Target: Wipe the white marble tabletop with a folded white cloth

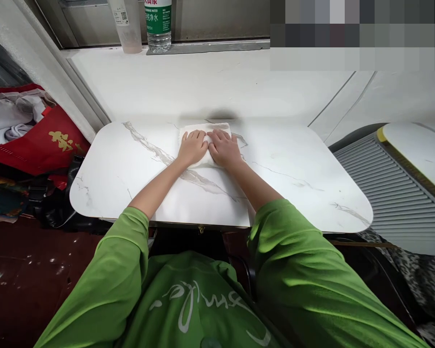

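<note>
We are resting left hand (193, 147) and right hand (224, 147) palms down on white cloth (204, 158); fingers are lying flat, close together on left, slightly apart on right, clamping nothing. Cloth (seemingly folded) is lying on worktop (304, 154), toward its wall-side edge. Bottle (159, 24) and clear cup (127, 29) are standing beyond worktop's left half. Risks we are weighing: uneven pressure could be skewing folds; hard forward push could be bunching cloth against wall (203, 87) behind worktop.
</note>
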A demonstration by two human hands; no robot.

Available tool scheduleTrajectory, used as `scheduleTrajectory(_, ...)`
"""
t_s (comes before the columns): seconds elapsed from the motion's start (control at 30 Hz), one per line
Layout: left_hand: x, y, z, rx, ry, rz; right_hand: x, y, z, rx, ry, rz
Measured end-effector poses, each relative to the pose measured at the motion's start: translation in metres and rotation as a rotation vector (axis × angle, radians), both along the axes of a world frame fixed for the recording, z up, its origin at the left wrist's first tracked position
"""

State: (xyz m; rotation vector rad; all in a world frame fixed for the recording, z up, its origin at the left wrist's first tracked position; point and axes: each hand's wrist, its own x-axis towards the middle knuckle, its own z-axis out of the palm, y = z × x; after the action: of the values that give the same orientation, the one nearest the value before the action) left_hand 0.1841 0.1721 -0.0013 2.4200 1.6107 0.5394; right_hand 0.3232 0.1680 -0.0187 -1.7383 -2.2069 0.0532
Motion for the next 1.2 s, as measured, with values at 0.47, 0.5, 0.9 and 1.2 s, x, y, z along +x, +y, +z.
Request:
scheduleTrajectory(0.47, -0.009, -0.071, 0.0, 0.014, 0.09, -0.047, -0.004, -0.074, -0.005, 0.065, 0.037, 0.024)
scheduleTrajectory(0.5, -0.012, -0.078, 0.001, 0.016, 0.09, -0.058, -0.007, -0.082, -0.006, 0.073, 0.032, 0.019)
scheduleTrajectory(0.9, -0.053, -0.125, 0.008, 0.017, 0.112, -0.156, -0.049, -0.137, 0.014, 0.043, -0.105, 0.014)
scheduleTrajectory(1.2, -0.073, -0.126, 0.01, -0.035, 0.086, -0.127, -0.068, -0.133, 0.014, 0.107, -0.166, 0.127)
